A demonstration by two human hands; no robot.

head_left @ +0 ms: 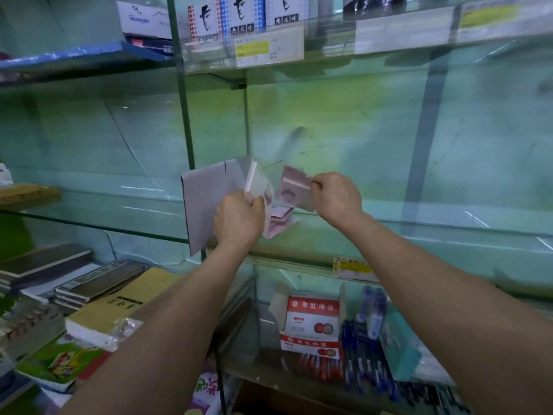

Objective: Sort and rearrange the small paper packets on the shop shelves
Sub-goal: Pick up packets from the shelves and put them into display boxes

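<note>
Both hands at the middle glass shelf, sorting pink paper packets.
My left hand (239,218) grips a stack of pink packets (259,182), fingers curled round its lower end, stack upright and tilted a bit left, held over the shelf's left end. My right hand (336,196) pinches a single pink packet (294,188) by its right edge, just beside the stack, not touching it. A few loose packets (278,221) lie on the glass shelf (434,232) under and between my hands, near the front edge. A grey cardboard sheet (206,202) stands at the shelf's left end, behind my left hand. On the shelf below: a red-and-white ink pad box (312,322), flaps open, with blue pens (368,357) to its right. Stacked notebooks (98,284) sit on the lower left shelf.
</note>
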